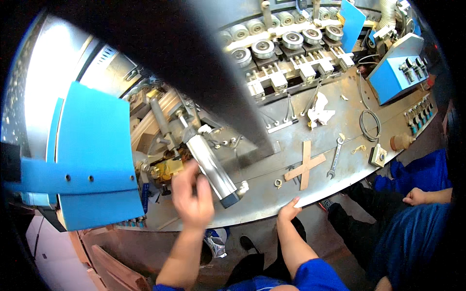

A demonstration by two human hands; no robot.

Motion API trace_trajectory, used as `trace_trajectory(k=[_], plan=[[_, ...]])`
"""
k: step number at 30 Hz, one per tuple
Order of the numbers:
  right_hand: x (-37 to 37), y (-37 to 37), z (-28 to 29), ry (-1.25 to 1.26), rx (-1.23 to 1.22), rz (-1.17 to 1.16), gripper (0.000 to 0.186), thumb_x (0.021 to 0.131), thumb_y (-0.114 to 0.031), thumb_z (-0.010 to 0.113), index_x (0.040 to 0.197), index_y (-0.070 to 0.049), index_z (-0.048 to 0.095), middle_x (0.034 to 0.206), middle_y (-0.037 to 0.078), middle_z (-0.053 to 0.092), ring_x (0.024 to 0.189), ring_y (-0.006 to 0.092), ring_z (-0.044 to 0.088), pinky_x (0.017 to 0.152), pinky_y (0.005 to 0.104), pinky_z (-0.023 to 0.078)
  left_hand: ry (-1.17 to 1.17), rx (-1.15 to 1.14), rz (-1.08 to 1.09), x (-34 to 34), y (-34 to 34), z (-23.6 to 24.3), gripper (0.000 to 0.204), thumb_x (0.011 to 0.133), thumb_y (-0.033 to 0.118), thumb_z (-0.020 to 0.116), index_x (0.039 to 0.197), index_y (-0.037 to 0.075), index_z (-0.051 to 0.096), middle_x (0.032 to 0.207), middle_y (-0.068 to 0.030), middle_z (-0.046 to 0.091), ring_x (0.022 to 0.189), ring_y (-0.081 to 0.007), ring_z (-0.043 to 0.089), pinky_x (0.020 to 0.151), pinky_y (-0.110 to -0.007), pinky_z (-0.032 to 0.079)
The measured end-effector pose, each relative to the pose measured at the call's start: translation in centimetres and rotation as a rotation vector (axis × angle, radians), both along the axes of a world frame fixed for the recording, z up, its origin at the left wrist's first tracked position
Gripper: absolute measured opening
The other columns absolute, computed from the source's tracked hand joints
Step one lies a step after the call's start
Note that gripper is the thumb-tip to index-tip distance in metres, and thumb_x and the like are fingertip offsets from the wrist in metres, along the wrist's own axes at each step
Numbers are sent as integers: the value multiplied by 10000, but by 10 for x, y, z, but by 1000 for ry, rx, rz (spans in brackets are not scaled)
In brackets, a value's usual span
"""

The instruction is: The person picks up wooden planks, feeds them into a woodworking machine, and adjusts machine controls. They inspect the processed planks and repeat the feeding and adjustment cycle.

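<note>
My left hand is slightly blurred, its thumb and fingers apart, with nothing seen in it. It is beside a shiny pneumatic cylinder, which lies at a slant with a dark end cap and a rod at its far end. Whether the fingertips touch the cylinder or the brassy machine parts behind them I cannot tell. At the front rim of the metal table, my right hand grips the edge, thumb on top and the other fingers mostly hidden.
Right of the cylinder lie a cardboard cross, a wrench, a crumpled cloth and a coiled cable. Grooved rollers line the back. A blue guard stands left. Another person's hand is at right. A dark beam crosses overhead.
</note>
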State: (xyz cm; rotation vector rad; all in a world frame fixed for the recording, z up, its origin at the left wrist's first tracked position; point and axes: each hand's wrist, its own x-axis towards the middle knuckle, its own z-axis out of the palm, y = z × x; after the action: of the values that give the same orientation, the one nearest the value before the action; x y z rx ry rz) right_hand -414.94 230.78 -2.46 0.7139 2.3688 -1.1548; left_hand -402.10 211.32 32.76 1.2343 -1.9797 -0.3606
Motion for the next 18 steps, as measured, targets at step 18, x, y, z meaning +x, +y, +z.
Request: trace_trajectory(k=[18], plan=[[-62, 29, 48, -158, -141, 365, 501, 1028, -256, 573, 1337, 115, 439, 1297, 293, 555, 1180, 397, 570, 1022, 438, 433, -979, 418, 20, -156, -312, -7, 632, 876, 193, 507, 1476, 8, 435, 1334, -286, 592, 1258, -391, 575, 1066, -451, 449]])
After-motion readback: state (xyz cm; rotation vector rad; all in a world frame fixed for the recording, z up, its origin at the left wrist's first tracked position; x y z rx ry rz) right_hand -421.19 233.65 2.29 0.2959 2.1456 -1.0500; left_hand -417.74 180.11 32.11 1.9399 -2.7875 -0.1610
